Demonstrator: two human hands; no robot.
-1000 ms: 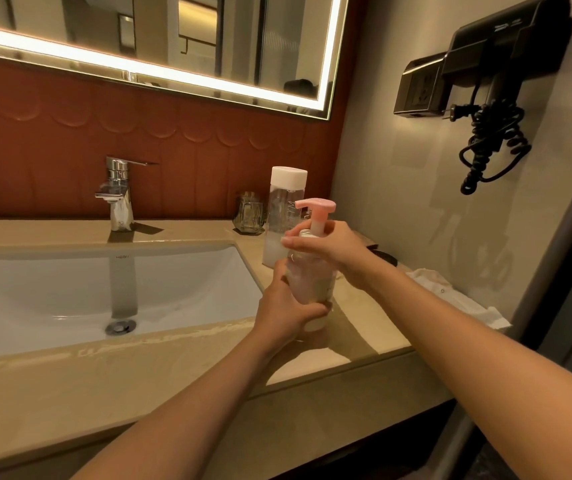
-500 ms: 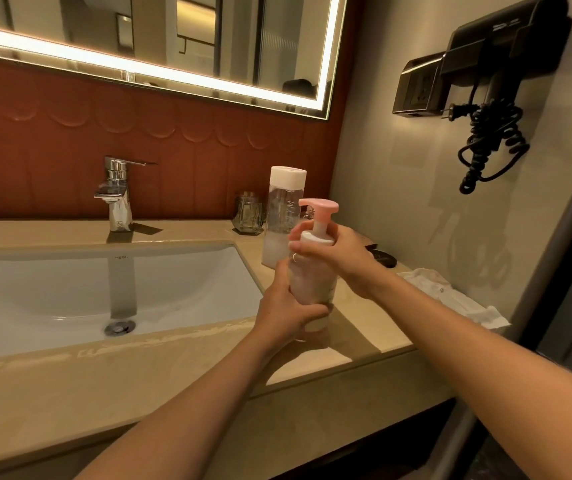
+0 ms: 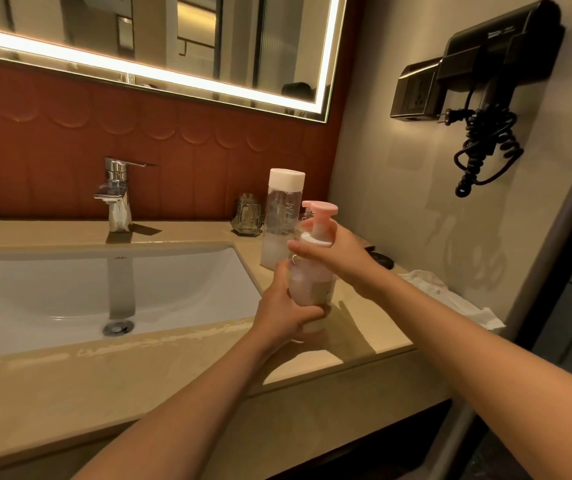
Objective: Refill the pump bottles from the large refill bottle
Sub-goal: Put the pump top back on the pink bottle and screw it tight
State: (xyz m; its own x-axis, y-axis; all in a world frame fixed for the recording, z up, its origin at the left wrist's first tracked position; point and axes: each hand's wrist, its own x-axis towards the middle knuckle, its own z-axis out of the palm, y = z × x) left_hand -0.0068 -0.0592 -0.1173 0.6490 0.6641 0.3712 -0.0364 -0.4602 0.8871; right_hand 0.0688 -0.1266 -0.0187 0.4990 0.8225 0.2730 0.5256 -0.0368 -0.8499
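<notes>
A clear pump bottle (image 3: pixel 312 285) with a pink pump head (image 3: pixel 321 211) stands on the beige counter (image 3: pixel 374 327), right of the sink. My left hand (image 3: pixel 284 311) grips its lower body. My right hand (image 3: pixel 338 258) curls round the white collar just under the pump head. Behind it stands a taller clear refill bottle (image 3: pixel 282 216) with a white cap, holding a little pale liquid at its bottom.
A white sink basin (image 3: pixel 69 292) with a chrome tap (image 3: pixel 116 195) fills the left. A small glass jar (image 3: pixel 247 214) sits by the wall. A white cloth (image 3: pixel 450 299) lies at the right. A hair dryer (image 3: pixel 485 81) hangs on the wall.
My right hand has turned around the pump collar, and the pink pump head has swung slightly to the right. The bottle stays in place in my left hand.
</notes>
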